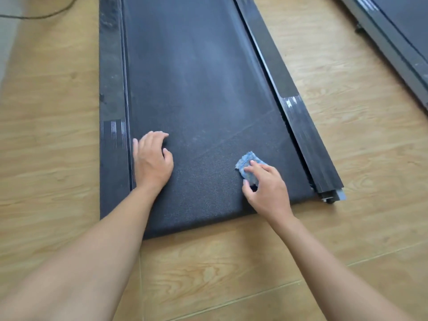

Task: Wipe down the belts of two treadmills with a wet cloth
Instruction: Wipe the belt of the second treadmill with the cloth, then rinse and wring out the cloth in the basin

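Note:
A black treadmill belt (196, 93) runs from the near middle of the view up to the top edge, between two dark side rails. My right hand (266, 188) holds a small blue cloth (249, 162) against the belt near its near right corner, fingers and thumb curled round it. My left hand (152, 161) rests on the belt close to the left rail, fingers bent and spread, holding nothing. A second treadmill (398, 35) shows partly at the top right; most of its belt lies out of frame.
Light wooden floor (231, 269) surrounds both machines. The left side rail (112, 89) and right side rail (298, 121) border the belt. A dark cable (41, 16) lies on the floor at the top left. A small wheel (330, 200) sits at the right rail's near end.

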Motion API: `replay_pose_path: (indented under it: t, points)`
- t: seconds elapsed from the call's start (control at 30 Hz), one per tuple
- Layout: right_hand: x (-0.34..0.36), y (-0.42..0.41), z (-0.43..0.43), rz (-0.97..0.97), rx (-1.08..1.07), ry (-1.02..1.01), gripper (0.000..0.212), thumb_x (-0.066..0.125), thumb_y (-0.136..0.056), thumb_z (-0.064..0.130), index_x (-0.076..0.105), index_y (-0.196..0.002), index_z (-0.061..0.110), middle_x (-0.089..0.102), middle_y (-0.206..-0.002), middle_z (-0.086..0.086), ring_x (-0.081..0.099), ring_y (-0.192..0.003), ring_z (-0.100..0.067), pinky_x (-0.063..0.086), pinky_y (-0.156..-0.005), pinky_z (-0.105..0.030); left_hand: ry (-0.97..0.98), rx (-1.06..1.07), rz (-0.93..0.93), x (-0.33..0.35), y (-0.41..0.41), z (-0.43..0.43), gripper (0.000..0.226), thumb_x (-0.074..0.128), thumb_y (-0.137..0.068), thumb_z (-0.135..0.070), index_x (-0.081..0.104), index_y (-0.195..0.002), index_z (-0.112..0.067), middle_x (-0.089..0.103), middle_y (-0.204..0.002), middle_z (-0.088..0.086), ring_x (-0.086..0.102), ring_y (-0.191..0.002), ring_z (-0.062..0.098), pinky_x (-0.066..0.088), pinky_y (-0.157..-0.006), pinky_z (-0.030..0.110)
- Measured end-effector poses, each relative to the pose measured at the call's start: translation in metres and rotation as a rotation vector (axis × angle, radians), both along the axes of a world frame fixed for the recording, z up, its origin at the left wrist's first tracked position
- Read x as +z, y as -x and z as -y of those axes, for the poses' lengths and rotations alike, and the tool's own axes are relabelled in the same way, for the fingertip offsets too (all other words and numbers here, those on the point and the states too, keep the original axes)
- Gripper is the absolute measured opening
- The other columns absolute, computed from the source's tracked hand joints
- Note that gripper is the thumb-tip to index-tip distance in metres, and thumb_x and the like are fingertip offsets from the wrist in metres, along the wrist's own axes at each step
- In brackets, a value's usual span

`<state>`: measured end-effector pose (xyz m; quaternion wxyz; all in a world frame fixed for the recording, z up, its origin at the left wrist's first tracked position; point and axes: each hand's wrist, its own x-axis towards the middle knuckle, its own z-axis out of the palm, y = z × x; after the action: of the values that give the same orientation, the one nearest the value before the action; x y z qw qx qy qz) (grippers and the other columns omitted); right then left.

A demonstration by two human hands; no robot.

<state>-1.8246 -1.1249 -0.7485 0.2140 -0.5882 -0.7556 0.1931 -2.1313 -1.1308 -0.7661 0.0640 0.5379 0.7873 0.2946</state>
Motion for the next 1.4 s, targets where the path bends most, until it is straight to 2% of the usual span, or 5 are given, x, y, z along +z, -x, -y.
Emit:
replay_pose_path:
  t: [0.37, 0.53, 0.77, 0.97, 1.4]
  points:
    - [-0.022, 0.068, -0.024, 0.042, 0.054, -0.043, 0.033, 0.068, -0.096, 0.017, 0.062, -0.129, 0.021, 0.048, -0.130, -0.006, 0.042, -0.112, -0.030, 0.050, -0.093, -0.046, -0.051, 0.121, -0.072, -0.009, -0.045, 0.030, 0.040, 0.060, -0.089, 0.004, 0.072, -0.122, -0.015, 0.055, -0.135, 0.007, 0.058, -0.109, 0.027, 0.045, -0.088, 0.043]
    - [0.050, 0.054, -0.062, 0.279, 0.194, 0.418, 0.030, 0.054, -0.101, 0.014, 0.062, -0.128, 0.021, 0.051, -0.111, -0.004, 0.052, -0.108, -0.031, 0.051, -0.082, -0.040, 0.202, 0.015, 0.004, 0.030, -0.066, 0.050, 0.048, 0.062, -0.092, 0.000, 0.064, -0.138, -0.016, 0.053, -0.137, 0.007, 0.060, -0.108, 0.029, 0.047, -0.088, 0.047]
    - [0.258, 0.029, -0.106, 0.433, 0.210, 0.375, 0.025, 0.047, -0.098, 0.011, 0.061, -0.117, 0.016, 0.051, -0.108, -0.005, 0.051, -0.103, -0.028, 0.043, -0.071, -0.036, 0.697, -0.364, -0.111, 0.224, -0.094, 0.013, 0.066, 0.043, -0.110, -0.029, 0.015, -0.168, -0.015, 0.018, -0.171, 0.006, 0.051, -0.131, 0.028, 0.045, -0.104, 0.041]
    - [0.413, -0.060, -0.133, 0.556, 0.049, 0.415, 0.019, 0.050, -0.098, 0.014, 0.057, -0.116, 0.013, 0.050, -0.121, -0.010, 0.047, -0.122, -0.032, 0.047, -0.091, -0.040, 0.731, -0.606, -0.227, 0.398, -0.156, -0.056, 0.064, 0.042, -0.108, -0.028, 0.018, -0.165, -0.013, 0.021, -0.168, 0.006, 0.052, -0.127, 0.031, 0.048, -0.096, 0.043]
    - [0.695, -0.403, -0.125, 0.355, -0.375, 0.495, 0.019, 0.056, -0.094, 0.017, 0.043, -0.108, 0.016, 0.060, -0.111, -0.010, 0.060, -0.106, -0.036, 0.045, -0.073, -0.040, 0.708, -1.006, -0.158, 0.716, -0.489, -0.179, 0.073, 0.038, -0.109, -0.021, -0.001, -0.171, -0.027, 0.008, -0.179, -0.003, 0.057, -0.135, 0.032, 0.051, -0.083, 0.039]
